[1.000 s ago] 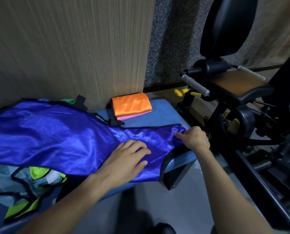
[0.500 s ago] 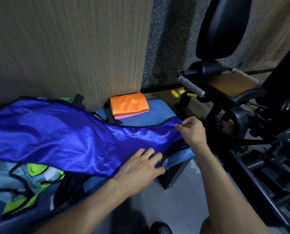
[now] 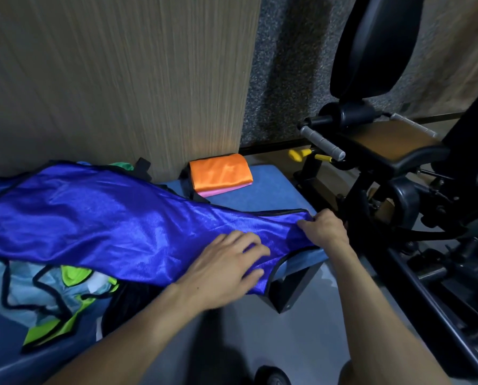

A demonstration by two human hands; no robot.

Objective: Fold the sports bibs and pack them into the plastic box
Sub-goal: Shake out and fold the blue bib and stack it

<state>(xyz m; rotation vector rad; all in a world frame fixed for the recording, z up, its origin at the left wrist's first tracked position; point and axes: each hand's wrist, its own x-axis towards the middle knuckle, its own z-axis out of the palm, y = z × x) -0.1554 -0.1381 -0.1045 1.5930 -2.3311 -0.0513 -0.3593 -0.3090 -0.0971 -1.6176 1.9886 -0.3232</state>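
Satin-slick, light and floppy, the blue bib (image 3: 98,223) sprawls across the tabletop (image 3: 262,187) mid-frame, my left hand (image 3: 223,265) flat on it, my right hand (image 3: 324,229) pinching its hemmed corner, the surest hold.

A black gym machine (image 3: 393,162) stands right of the blue bench (image 3: 262,190).

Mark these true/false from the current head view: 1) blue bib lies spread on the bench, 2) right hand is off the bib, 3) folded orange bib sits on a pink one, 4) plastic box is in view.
1. True: the blue bib lies spread on the bench.
2. False: the right hand pinches the bib's end; the left hand lies flat on it.
3. True: the orange bib sits on the pink bib.
4. False: no plastic box shows.
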